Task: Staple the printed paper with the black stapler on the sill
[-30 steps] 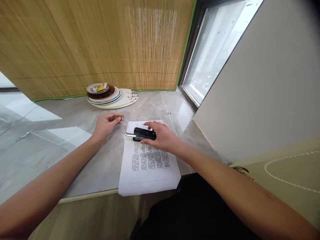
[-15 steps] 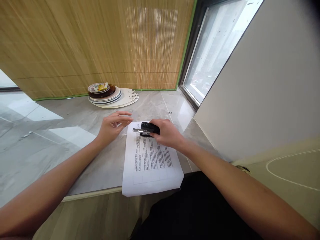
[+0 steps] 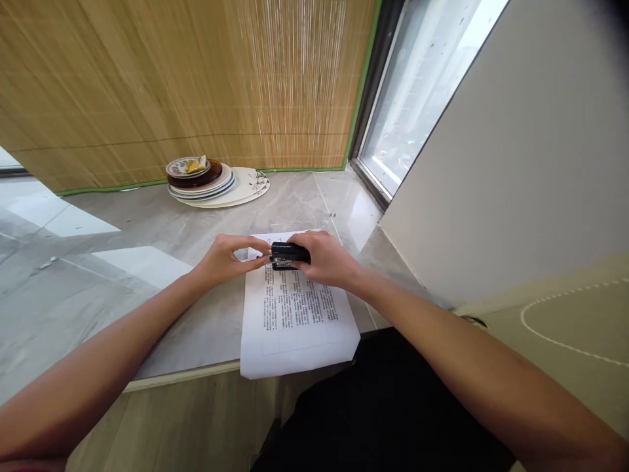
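Note:
My right hand (image 3: 324, 259) is wrapped round the rear of a black stapler (image 3: 289, 252) and holds it sideways over a printed sheet. My left hand (image 3: 228, 261) has its thumb and fingertips closed at the stapler's front end, where a metal part shows. Those fingertips hide most of that metal part, so how far it sticks out cannot be made out. Beneath both hands lies the white paper (image 3: 299, 347) with lines of dark text, its near end drooping over the edge of the counter.
A stack of plates (image 3: 200, 180), with a small yellow packet (image 3: 196, 164) on top, rests on an oval white platter (image 3: 248, 187) at the back. Behind it hangs a bamboo blind (image 3: 196, 78). A window (image 3: 407, 98) and a pale wall (image 3: 515, 164) bound the right side.
My left hand has moved right onto the stapler's front, its fingertips closing there. The metal part that stuck out is now mostly covered. My right hand keeps its hold.

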`<state>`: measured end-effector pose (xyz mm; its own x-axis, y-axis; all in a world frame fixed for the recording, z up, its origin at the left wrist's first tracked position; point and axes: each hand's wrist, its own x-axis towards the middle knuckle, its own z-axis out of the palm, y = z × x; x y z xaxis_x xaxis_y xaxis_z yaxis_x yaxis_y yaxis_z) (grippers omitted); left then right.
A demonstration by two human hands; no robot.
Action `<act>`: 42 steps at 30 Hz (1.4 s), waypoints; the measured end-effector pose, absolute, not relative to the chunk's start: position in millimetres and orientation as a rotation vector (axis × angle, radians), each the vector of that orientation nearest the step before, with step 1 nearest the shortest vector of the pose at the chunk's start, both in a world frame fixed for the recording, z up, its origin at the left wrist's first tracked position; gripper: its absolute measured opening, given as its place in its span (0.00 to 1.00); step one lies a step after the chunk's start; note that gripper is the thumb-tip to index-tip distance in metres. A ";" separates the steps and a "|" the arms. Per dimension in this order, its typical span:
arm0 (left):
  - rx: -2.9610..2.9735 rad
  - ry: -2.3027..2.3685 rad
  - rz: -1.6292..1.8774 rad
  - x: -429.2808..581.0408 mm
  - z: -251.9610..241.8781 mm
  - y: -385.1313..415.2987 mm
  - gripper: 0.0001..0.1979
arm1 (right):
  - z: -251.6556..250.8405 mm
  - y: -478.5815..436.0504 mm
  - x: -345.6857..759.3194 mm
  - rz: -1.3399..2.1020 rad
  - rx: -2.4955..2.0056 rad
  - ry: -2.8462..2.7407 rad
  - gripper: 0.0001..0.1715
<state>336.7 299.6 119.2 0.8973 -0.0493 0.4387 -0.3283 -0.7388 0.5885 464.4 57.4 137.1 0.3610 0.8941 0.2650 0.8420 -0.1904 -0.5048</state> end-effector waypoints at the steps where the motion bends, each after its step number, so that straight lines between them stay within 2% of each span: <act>1: 2.367 -0.280 0.518 336.8 119.6 299.1 0.10 | 136.8 57.3 465.0 0.121 -2.037 -1.499 0.11; 11: 2.349 -0.426 0.485 339.4 113.8 299.3 0.05 | 140.4 55.5 465.7 0.147 -2.050 -1.503 0.12; 24: 2.340 -0.401 0.555 340.3 115.9 303.6 0.07 | 151.6 43.3 493.2 0.255 -1.876 -1.440 0.14; 29: 2.339 -0.313 0.570 336.5 112.4 291.5 0.19 | 145.8 56.1 466.9 0.281 -1.831 -1.547 0.17; 34: 2.431 -0.307 0.571 337.1 111.8 291.3 0.09 | 142.7 63.9 452.7 0.223 -1.897 -1.558 0.15; 38: 2.499 -0.288 0.534 343.9 111.9 291.3 0.14 | 149.7 57.3 470.5 0.240 -1.905 -1.530 0.13; 42: 2.646 -0.491 0.379 346.4 111.9 287.1 0.20 | 160.4 33.4 512.7 0.177 -1.978 -1.362 0.15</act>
<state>346.4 287.1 111.9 0.9005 -0.2791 0.3336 -0.3936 -0.8492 0.3520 512.7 33.4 160.4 0.4330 0.8589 0.2735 0.7603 -0.1851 -0.6227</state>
